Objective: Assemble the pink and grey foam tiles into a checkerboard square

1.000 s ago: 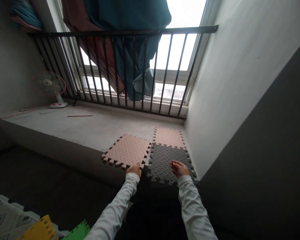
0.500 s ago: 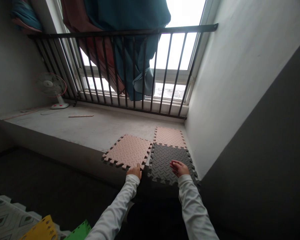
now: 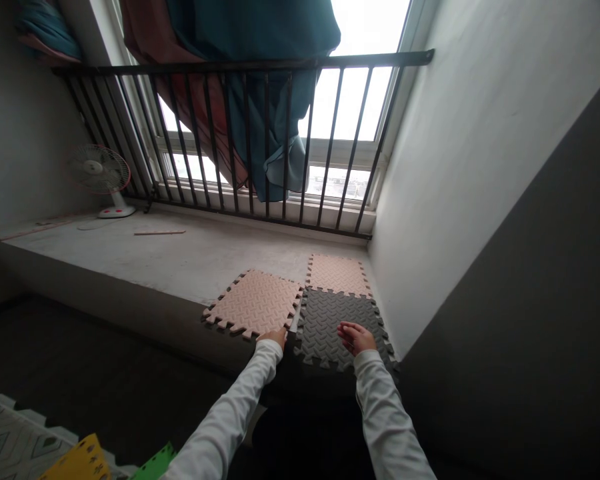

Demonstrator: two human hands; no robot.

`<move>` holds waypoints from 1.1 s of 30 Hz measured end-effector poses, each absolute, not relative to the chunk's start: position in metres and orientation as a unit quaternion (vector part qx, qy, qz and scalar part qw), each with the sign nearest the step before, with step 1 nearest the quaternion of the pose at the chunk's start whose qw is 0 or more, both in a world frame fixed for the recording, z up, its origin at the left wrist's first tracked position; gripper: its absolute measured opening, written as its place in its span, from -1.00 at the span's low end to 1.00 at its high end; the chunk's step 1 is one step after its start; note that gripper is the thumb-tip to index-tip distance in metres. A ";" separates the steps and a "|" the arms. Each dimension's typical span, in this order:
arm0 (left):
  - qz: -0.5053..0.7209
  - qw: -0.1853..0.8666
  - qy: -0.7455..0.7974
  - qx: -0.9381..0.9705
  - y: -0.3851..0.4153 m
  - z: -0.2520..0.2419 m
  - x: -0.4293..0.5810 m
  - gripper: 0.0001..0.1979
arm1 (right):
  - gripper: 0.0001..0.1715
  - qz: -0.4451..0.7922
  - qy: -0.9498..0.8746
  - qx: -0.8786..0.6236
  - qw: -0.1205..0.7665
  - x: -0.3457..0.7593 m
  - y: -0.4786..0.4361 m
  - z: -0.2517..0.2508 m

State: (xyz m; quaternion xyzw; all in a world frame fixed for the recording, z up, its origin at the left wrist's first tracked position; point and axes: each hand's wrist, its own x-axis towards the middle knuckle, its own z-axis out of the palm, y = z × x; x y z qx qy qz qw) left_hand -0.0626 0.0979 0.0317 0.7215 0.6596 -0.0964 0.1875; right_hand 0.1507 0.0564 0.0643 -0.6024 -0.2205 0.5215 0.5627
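Far L, well back from the railing (image 3: 230, 65), a patterned mat (image 3: 15, 433) w/ a zigzag edge lay on the dark floor, cut off by the frame. Just R of it, also well back from the railing, were a yellow foam tile (image 3: 77, 461) and a green foam tile (image 3: 155, 465), both only partly in view.

Right at the foot of the railing, toward its L end, stood a small white fan (image 3: 99, 170) on a concrete ledge (image 3: 130, 260), w/ a thin wooden strip (image 3: 159, 233) lying flat on the ledge a bit R of it. A maroon cloth (image 3: 190, 93) and a teal cloth (image 3: 275, 133) hung behind the railing, in front of a bright window (image 3: 353, 100).

Mid-frame, the foam tiles sat on the ledge in front of the railing. The L hand (image 3: 273, 338), in a white sleeve (image 3: 225, 420), was open and flat-ish, fingertips (image 3: 279, 334) touching the near edge of a pink tile (image 3: 253, 303); no real grip visible. That tile sat a little askew, just L of a grey tile (image 3: 333, 327), w/ a narrow gap btwn them. A 2nd pink tile (image 3: 338, 275) lay closer to the railing, butted against the grey tile's far edge.

The R hand (image 3: 355, 337) was open, palm down, fingers slightly curled, over the grey tile's near part; can't tell if it touched. It held nothing.
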 end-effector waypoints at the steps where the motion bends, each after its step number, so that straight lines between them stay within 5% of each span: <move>1: -0.096 0.188 0.662 0.719 0.098 0.032 -0.062 -0.68 | -0.86 0.522 -0.222 -0.602 0.562 0.151 0.057 0.064; 33: -0.074 0.193 0.674 0.710 0.107 0.025 -0.059 -0.66 | -0.87 0.521 -0.192 -0.624 0.550 0.154 0.058 0.061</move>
